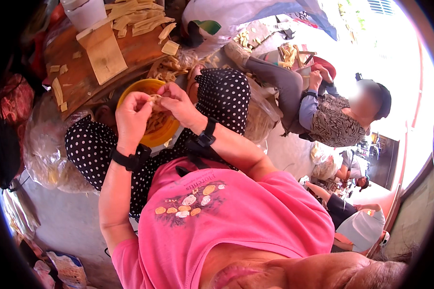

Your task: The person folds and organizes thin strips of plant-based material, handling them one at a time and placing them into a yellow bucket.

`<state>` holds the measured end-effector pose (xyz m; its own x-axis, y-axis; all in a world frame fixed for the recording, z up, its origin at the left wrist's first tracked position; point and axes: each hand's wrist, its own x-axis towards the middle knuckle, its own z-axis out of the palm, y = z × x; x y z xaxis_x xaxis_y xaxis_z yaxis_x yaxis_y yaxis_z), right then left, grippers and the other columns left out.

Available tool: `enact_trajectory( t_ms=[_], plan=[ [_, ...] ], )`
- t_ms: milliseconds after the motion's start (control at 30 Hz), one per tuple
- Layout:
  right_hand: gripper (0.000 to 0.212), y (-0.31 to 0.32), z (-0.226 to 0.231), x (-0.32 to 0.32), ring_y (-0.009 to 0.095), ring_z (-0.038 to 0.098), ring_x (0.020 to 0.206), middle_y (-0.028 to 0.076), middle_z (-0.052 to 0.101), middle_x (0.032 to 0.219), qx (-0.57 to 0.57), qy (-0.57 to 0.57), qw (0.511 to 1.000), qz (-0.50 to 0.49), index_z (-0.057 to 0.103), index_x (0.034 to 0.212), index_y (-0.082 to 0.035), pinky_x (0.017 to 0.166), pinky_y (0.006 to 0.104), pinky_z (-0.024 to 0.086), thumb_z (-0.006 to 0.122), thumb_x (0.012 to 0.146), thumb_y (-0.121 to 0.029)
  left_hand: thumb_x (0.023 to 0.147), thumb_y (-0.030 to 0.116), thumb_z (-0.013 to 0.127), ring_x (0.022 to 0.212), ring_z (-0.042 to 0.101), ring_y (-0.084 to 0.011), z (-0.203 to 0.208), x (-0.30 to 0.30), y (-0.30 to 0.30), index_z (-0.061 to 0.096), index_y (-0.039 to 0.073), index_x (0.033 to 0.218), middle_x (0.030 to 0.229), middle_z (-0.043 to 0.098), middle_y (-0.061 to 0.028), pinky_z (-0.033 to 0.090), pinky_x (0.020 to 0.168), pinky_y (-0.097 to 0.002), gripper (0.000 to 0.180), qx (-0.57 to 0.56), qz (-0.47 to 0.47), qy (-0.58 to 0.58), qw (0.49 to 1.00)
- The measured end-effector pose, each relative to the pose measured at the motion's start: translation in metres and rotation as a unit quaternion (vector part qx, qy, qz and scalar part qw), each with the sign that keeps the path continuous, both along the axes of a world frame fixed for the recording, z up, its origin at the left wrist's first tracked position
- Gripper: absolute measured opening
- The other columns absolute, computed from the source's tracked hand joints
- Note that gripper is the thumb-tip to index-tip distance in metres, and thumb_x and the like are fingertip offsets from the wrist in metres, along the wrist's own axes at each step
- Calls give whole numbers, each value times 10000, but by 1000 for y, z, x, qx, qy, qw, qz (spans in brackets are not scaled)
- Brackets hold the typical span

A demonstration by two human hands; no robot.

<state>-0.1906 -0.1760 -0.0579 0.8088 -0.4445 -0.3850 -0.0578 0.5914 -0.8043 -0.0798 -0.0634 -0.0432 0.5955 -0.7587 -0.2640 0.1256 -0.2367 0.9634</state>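
Over the yellow bowl (152, 126), our left hand (131, 115) and right hand (178, 103) pinch one pale strip (155, 99), so scraps drop in.

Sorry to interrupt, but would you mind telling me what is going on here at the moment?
A seated person in a pink shirt works a small pale strip between both hands, left hand and right hand, right over a yellow bowl on their lap. Ahead, more pale strips lie on a round wooden block. Another person sits to the right.
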Motion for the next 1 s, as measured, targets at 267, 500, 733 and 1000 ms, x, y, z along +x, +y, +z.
enact_trajectory(
  t_ms=[267, 500, 733, 1000],
  plan=[
    [249, -39, 38, 0, 23, 426, 571, -43, 541, 668, -10, 78, 983, 164, 662, 856, -42, 488, 178, 299, 608, 882, -284, 856, -38, 534, 776, 584, -132, 19, 26, 18, 557, 28, 1000, 957, 600, -82, 486, 720, -228, 160, -235, 123, 241, 933],
    [105, -38, 61, 5, 91, 527, 645, 27, 580, 699, -392, 20, 909, 138, 612, 852, 1, 594, 238, 434, 610, 863, -104, 868, -61, 431, 985, 559, -144, 59, 27, 28, 521, -8, 1190, 1153, 560, -91, 462, 827, -256, 339, -151, 40, 85, 984],
    [153, -27, 66, 10, 204, 592, 641, 116, 605, 713, -435, 29, 881, 184, 593, 847, -1, 585, 311, 450, 624, 852, -151, 882, 6, 507, 845, 608, -112, 54, 45, 22, 582, -3, 1162, 943, 654, -57, 473, 789, -246, 290, -32, -132, -104, 985],
    [221, -42, 65, 5, 103, 552, 635, 47, 631, 707, -314, 62, 913, 252, 638, 777, -22, 587, 269, 427, 598, 879, -213, 861, -9, 520, 869, 636, -144, 50, 52, 27, 540, 24, 1231, 923, 684, -79, 473, 842, -268, 372, 29, -150, -35, 988]
  ],
)
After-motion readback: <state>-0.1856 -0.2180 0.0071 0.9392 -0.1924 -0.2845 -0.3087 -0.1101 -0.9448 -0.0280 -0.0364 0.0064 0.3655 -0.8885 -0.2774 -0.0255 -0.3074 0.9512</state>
